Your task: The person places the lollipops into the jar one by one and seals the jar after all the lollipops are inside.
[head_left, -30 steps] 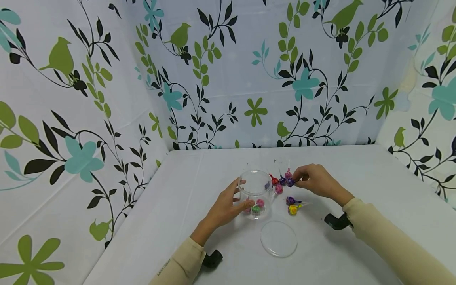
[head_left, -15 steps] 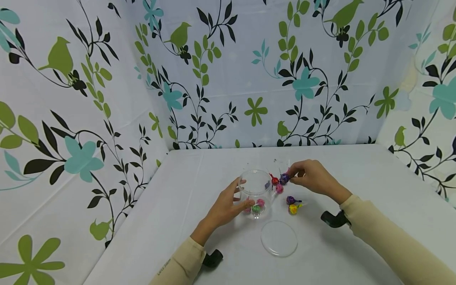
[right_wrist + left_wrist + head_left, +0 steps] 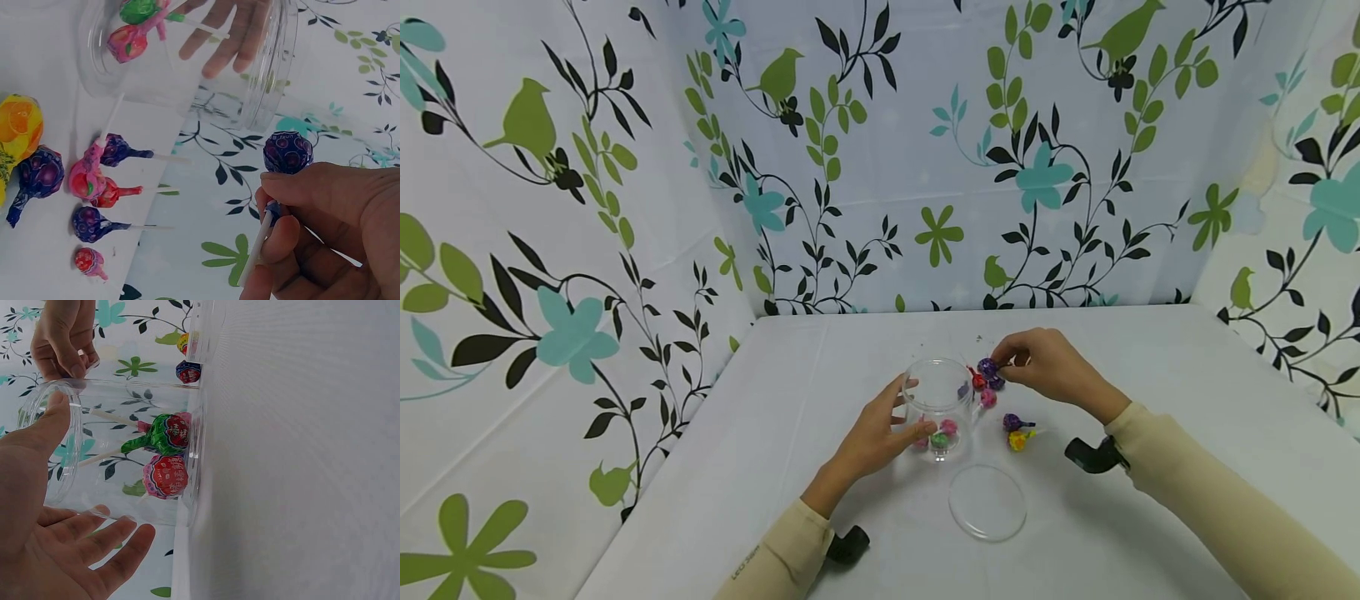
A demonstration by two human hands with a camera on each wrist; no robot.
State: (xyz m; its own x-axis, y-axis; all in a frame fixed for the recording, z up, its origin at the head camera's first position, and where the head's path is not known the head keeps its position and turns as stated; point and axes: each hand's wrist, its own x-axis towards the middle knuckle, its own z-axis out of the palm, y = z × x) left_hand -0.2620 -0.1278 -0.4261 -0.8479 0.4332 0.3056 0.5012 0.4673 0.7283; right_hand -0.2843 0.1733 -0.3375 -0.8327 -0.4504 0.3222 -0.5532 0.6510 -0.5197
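Note:
A clear jar (image 3: 937, 396) stands upright on the table, its top uncovered. My left hand (image 3: 868, 437) holds it, thumb on the near side and fingers around the far side. Inside lie several lollipops, among them a green one (image 3: 167, 434) and a pink one (image 3: 165, 476). My right hand (image 3: 1052, 367) pinches a purple lollipop (image 3: 287, 152) by its stick, just below the wrapped head, raised off the table to the right of the jar. Beneath it are loose lollipops, including a red one (image 3: 978, 381), a pink one (image 3: 988, 398) and a purple one (image 3: 90, 224).
A round clear lid (image 3: 987, 503) lies flat in front of the jar. Right of the jar, a yellow lollipop (image 3: 1018, 440) rests beside a purple lollipop (image 3: 1012, 422). The white table (image 3: 820, 375) meets a patterned curtain (image 3: 880, 192) at the back and sides.
My right hand has lifted the purple lollipop from the group and carried it a little left, toward the jar. The left hand and the jar have stayed in place.

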